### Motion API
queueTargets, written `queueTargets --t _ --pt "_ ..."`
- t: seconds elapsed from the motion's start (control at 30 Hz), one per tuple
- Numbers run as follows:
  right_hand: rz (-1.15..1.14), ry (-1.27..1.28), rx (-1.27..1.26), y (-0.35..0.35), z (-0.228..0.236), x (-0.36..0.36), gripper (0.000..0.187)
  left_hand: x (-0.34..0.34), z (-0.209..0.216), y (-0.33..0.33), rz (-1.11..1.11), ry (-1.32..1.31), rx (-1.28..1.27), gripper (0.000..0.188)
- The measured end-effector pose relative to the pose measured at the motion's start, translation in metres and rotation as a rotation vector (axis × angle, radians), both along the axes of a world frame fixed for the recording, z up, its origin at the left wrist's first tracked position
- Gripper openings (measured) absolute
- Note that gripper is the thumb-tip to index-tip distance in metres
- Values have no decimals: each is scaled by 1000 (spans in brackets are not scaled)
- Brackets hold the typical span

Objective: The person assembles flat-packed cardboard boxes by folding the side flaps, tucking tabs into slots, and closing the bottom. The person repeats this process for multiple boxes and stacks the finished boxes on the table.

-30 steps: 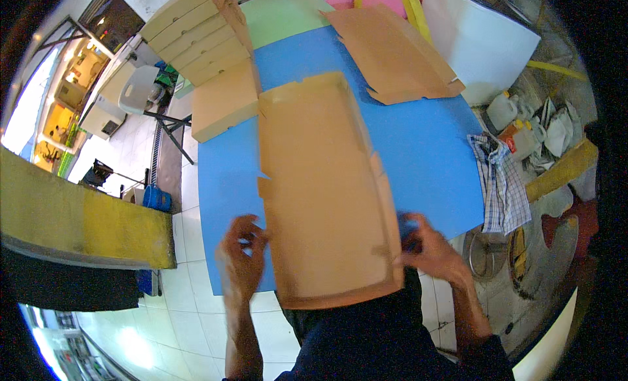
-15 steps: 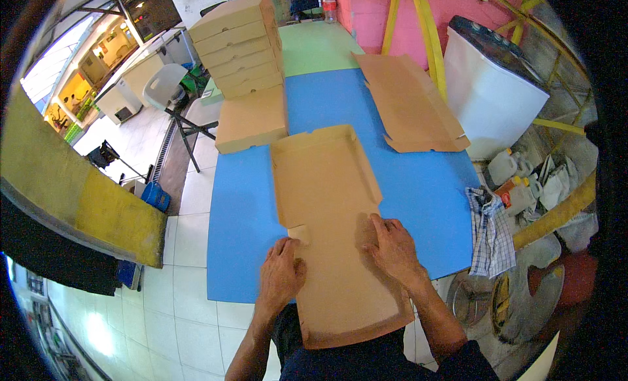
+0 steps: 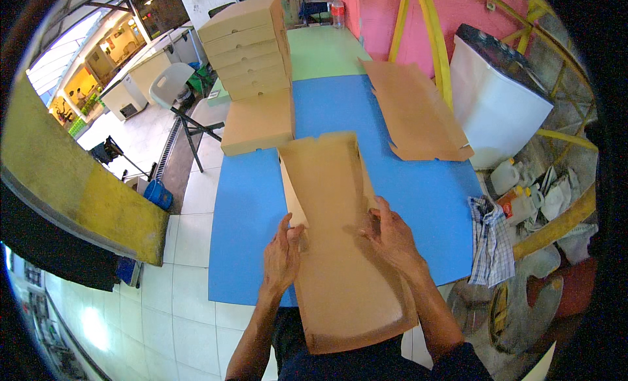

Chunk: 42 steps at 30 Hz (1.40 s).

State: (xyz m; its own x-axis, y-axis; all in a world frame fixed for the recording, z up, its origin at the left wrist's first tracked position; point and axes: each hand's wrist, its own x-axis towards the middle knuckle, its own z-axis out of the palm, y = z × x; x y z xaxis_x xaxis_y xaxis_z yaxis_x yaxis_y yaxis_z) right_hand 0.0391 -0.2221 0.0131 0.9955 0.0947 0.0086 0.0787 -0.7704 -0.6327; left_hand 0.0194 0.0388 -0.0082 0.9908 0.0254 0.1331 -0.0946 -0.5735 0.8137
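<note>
A partly folded brown cardboard box (image 3: 347, 283) lies lengthwise before me, its near end overhanging the blue table's front edge above my lap. Its side walls stand raised along the far half, and the far end flap is tilted up. My left hand (image 3: 282, 253) is closed on the left edge about halfway along, thumb and fingertips at the side flap. Across from it, my right hand (image 3: 392, 240) grips the right edge, fingers curled inward over the side wall.
Closed cardboard boxes (image 3: 252, 60) are stacked at the table's far left. A flat cardboard blank (image 3: 418, 112) lies at the right on the blue tabletop (image 3: 252, 250). A checked cloth (image 3: 490, 243) hangs off the right edge, near plastic jugs (image 3: 517, 204) and a white appliance (image 3: 494, 99).
The box's far side walls have come up from nearly flat and lean inward. Both hands have shifted slightly away from me, and the right fingers have curled in.
</note>
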Motion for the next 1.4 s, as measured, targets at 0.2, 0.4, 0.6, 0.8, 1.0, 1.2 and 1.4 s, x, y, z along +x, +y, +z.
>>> queueTargets --t 0.2,0.4,0.6,0.8,1.0,1.2,1.4 --pt "-108 -217 214 -24 3 -14 65 -25 -5 13 258 -141 -522 48" --pt "-126 -79 193 -41 -4 -65 56 -72 -5 10 161 -102 -175 41" --pt "28 -249 -54 -18 -6 -69 54 -67 -8 3 -31 -199 188 22" --pt "-267 -212 318 -42 -13 -22 32 -33 -18 30 261 23 -414 21" --pt "-143 -96 296 -34 -41 16 38 18 -23 36 88 304 -380 28" --pt "-65 211 468 -18 -35 23 44 18 -9 36 95 484 -316 26" --pt "-67 104 286 -13 -10 19 48 1 -2 42 21 271 -383 25"
